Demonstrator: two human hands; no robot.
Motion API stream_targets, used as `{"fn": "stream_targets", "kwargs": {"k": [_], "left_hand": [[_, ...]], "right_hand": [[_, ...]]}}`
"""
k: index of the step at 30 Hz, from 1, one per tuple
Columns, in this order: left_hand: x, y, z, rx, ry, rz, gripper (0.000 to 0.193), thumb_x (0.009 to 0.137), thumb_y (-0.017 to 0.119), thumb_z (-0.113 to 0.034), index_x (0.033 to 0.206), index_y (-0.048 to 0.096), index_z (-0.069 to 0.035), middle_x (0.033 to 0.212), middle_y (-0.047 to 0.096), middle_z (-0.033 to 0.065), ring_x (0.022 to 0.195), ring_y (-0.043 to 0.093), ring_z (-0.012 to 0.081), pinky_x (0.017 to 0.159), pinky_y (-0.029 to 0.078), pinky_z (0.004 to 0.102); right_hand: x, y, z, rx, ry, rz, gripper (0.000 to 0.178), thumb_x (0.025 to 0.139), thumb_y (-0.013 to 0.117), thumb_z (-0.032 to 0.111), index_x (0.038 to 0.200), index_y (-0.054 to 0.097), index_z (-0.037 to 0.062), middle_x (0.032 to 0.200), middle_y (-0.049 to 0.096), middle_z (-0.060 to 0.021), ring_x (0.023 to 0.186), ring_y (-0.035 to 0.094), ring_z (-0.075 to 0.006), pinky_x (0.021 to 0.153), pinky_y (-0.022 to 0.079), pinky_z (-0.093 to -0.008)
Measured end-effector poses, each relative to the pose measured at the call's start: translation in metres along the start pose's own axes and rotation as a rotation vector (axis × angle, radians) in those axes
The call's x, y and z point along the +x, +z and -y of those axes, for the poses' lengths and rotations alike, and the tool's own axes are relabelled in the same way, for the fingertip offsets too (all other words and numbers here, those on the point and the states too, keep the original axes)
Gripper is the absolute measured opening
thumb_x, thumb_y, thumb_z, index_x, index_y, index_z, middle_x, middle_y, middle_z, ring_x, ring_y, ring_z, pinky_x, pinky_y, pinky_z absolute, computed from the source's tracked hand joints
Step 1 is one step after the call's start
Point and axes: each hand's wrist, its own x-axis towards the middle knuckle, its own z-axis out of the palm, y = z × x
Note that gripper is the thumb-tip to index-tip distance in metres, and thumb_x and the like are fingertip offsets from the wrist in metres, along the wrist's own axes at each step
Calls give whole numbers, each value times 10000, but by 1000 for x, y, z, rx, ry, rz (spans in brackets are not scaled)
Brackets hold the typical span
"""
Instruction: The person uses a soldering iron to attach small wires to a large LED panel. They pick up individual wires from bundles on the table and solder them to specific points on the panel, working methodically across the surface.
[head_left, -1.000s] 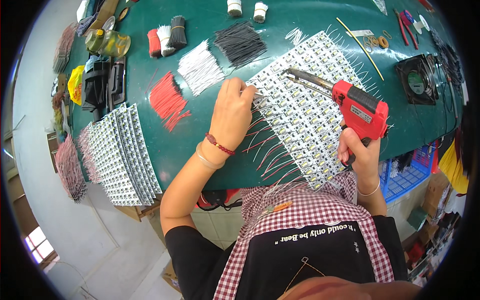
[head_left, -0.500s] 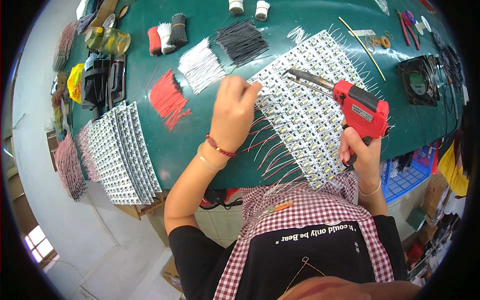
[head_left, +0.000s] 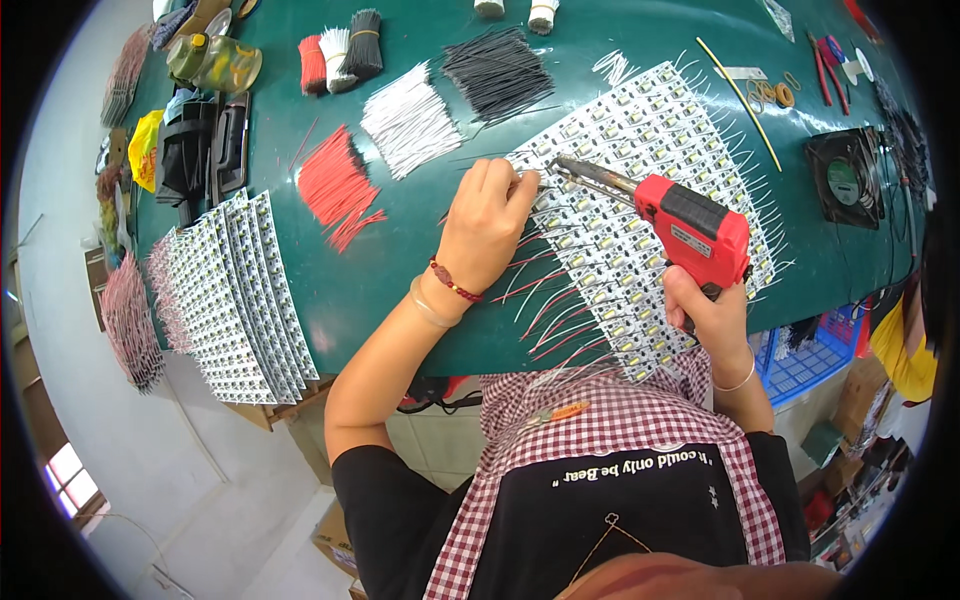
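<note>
Right hand [head_left: 708,310] wrapped round the gun [head_left: 695,225], left hand [head_left: 488,215] pinched, its catch hidden, by the board [head_left: 610,240] on the table [head_left: 330,290]. Looks light, stiff; take the bare upper edge, spare those delicate wires [head_left: 560,328]!

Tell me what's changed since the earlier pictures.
The right hand has moved the red soldering gun left, its tip now nearer the left hand. That hand has shifted slightly right toward the circuit-board sheet; whether it holds anything is unclear. The right hand's grip is unchanged, and the red wire pile, white wire pile and black wire pile stayed put.
</note>
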Motion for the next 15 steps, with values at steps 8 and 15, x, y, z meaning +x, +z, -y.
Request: {"fn": "stream_targets", "kwargs": {"k": [8, 15], "left_hand": [[4, -1, -5, 103, 17, 55, 234, 733, 616, 19, 966, 633, 28, 820, 468, 101, 778, 517, 251, 691, 452, 341], [4, 0, -8, 96, -1, 52, 227, 742, 617, 21, 969, 629, 28, 815, 460, 101, 778, 515, 249, 692, 452, 340]], "right_hand": [[0, 1, -4, -54, 52, -27, 260, 840, 714, 75, 1054, 593, -10, 662, 588, -2, 480, 514, -47, 433, 414, -203], [-3, -1, -5, -44, 23, -23, 279, 847, 706, 77, 1082, 584, -11, 695, 595, -5, 489, 518, -50, 441, 424, -211]]}}
